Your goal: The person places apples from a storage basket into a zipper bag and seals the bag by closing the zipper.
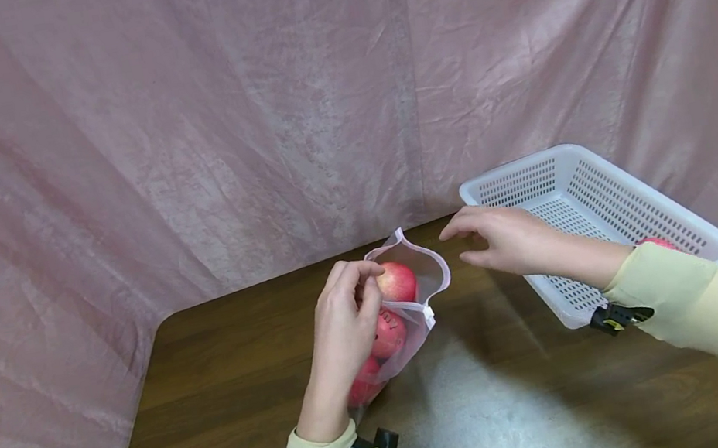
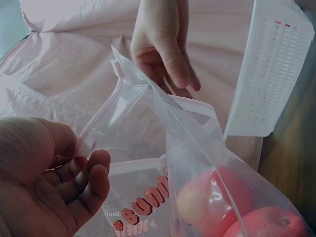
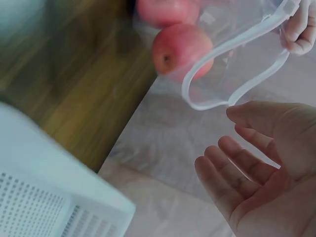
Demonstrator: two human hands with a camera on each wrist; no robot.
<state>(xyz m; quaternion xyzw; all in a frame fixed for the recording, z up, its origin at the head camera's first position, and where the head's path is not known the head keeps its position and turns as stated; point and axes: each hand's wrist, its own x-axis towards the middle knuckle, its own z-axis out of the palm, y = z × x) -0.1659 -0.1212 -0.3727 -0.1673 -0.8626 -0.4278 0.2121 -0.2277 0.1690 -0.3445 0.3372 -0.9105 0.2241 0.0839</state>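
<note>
A clear zip bag (image 1: 434,265) with a pale pink rim stands with its mouth spread. Red apples (image 1: 398,281) lie inside it, and printed letters show on its wall in the left wrist view. My left hand (image 1: 348,318) pinches the bag's rim between thumb and fingers. To the right of the bag mouth, my right hand (image 1: 505,238) holds nothing, its fingers loosely bent and thumb apart. In the right wrist view the right palm (image 3: 276,163) faces the bag's rim (image 3: 197,74); whether the thumb touches the rim I cannot tell.
A white perforated basket (image 1: 651,197) stands at the right of the brown table (image 1: 227,370). One red apple (image 1: 656,242) shows in it, partly hidden behind the right forearm. A pink curtain (image 1: 285,110) hangs behind the table's back edge.
</note>
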